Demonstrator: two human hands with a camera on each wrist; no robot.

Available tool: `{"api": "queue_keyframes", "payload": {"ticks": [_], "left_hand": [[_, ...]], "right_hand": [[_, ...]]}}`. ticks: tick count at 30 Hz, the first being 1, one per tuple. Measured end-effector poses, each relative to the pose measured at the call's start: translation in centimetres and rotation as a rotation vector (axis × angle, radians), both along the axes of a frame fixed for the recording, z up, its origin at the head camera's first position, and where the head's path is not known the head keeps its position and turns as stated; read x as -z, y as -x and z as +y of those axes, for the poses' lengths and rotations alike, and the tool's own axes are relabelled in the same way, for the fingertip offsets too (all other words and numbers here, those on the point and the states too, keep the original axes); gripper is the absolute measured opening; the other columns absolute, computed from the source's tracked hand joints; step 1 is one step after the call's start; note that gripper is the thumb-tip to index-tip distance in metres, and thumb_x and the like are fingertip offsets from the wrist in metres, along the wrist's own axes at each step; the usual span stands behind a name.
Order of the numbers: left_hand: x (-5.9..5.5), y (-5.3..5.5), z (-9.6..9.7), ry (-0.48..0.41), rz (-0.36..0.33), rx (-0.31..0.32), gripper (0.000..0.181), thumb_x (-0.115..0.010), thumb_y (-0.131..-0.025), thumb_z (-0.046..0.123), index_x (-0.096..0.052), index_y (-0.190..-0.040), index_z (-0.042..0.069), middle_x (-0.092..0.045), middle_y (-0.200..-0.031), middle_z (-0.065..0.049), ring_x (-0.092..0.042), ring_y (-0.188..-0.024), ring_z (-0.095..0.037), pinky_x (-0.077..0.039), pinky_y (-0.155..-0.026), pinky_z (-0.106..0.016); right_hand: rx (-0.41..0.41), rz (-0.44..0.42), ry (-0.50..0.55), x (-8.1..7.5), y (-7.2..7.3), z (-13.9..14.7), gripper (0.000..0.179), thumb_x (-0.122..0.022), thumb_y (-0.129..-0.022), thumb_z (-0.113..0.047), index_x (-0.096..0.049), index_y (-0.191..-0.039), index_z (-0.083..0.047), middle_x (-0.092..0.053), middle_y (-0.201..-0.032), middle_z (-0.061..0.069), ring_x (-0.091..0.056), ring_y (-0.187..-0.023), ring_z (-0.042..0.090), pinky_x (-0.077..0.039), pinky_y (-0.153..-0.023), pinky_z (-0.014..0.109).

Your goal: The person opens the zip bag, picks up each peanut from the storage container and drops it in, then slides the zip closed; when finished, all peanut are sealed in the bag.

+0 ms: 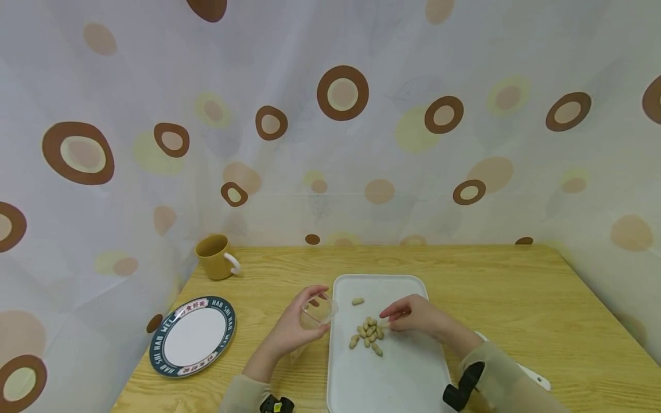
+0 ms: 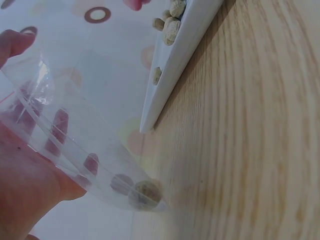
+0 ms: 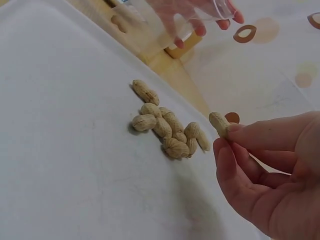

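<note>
My left hand (image 1: 296,330) holds a clear plastic bag (image 2: 95,135) by its spread mouth, just past the left edge of the white tray (image 1: 387,378). At the bag's bottom corner, a peanut (image 2: 145,195) shows through the film. Over the tray, my right hand (image 1: 420,318) pinches a single peanut (image 3: 218,123) between thumb and fingertips. Below and left of that hand lies a loose pile of several peanuts (image 3: 172,130) on the tray. One separate peanut (image 1: 358,301) lies farther back on it.
A white plate with a dark green rim (image 1: 159,347) sits on the wooden table (image 1: 542,298) at the left. Behind it stands a yellow mug (image 1: 216,265) with a white handle. A white utensil handle (image 1: 537,377) shows partly beneath my right forearm. Patterned cloth (image 1: 361,143) hangs behind.
</note>
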State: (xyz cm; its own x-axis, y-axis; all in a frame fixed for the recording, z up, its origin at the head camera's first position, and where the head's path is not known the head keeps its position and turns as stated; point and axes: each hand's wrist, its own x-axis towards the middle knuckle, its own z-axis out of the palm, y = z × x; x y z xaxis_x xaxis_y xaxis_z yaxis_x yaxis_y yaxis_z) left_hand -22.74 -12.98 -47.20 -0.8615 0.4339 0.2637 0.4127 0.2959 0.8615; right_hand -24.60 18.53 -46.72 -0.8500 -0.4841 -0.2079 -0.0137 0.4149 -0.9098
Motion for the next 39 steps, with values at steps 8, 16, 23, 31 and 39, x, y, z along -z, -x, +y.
{"api": "queue_keyframes", "payload": {"ticks": [8, 16, 23, 31, 39], "left_hand": [[-0.2, -0.1, 0.1, -0.001, -0.017, -0.002, 0.068, -0.077, -0.082, 0.008, -0.045, -0.142, 0.008, -0.055, -0.13, -0.013, -0.048, -0.117, -0.034, -0.037, -0.101, -0.054], [-0.1, -0.2, 0.2, 0.009, -0.005, -0.002, 0.068, -0.077, -0.082, 0.006, -0.045, -0.142, 0.007, -0.056, -0.129, -0.01, -0.05, -0.115, -0.03, -0.038, -0.1, -0.05], [-0.2, -0.2, 0.2, 0.014, -0.01, 0.0, 0.068, -0.076, -0.082, 0.005, -0.045, -0.142, 0.007, -0.056, -0.129, -0.009, -0.049, -0.116, -0.029, -0.037, -0.1, -0.05], [-0.3, -0.2, 0.3, 0.014, -0.01, 0.001, 0.067, -0.076, -0.082, 0.007, -0.046, -0.142, 0.008, -0.056, -0.129, -0.01, -0.05, -0.115, -0.029, -0.039, -0.099, -0.048], [-0.5, -0.2, 0.3, 0.015, -0.004, 0.021, 0.067, -0.076, -0.083, 0.007, -0.045, -0.142, 0.011, -0.055, -0.13, -0.009, -0.049, -0.117, -0.029, -0.04, -0.1, -0.048]], "right_hand": [[-0.006, -0.058, 0.116, -1.2, 0.3, 0.0, 0.031, -0.064, -0.094, -0.007, -0.064, -0.119, 0.011, -0.068, -0.117, 0.018, -0.068, -0.097, 0.019, -0.057, -0.086, 0.034], [0.001, -0.059, 0.166, -2.2, 0.3, -0.5, 0.031, -0.064, -0.095, -0.009, -0.064, -0.121, 0.009, -0.068, -0.118, 0.015, -0.069, -0.099, 0.019, -0.055, -0.091, 0.039], [-0.008, -0.024, 0.191, -4.0, -0.3, -2.4, 0.03, -0.064, -0.095, -0.007, -0.065, -0.12, 0.01, -0.069, -0.113, 0.016, -0.071, -0.098, 0.021, -0.056, -0.09, 0.037], [-0.022, 0.006, 0.207, -5.2, -0.3, -5.0, 0.028, -0.065, -0.095, -0.009, -0.067, -0.117, 0.007, -0.069, -0.116, 0.017, -0.071, -0.098, 0.02, -0.055, -0.091, 0.039], [-0.041, -0.036, 0.282, -5.8, -0.2, -7.2, 0.029, -0.063, -0.095, -0.006, -0.064, -0.119, 0.01, -0.067, -0.115, 0.016, -0.07, -0.095, 0.013, -0.055, -0.092, 0.036]]}}
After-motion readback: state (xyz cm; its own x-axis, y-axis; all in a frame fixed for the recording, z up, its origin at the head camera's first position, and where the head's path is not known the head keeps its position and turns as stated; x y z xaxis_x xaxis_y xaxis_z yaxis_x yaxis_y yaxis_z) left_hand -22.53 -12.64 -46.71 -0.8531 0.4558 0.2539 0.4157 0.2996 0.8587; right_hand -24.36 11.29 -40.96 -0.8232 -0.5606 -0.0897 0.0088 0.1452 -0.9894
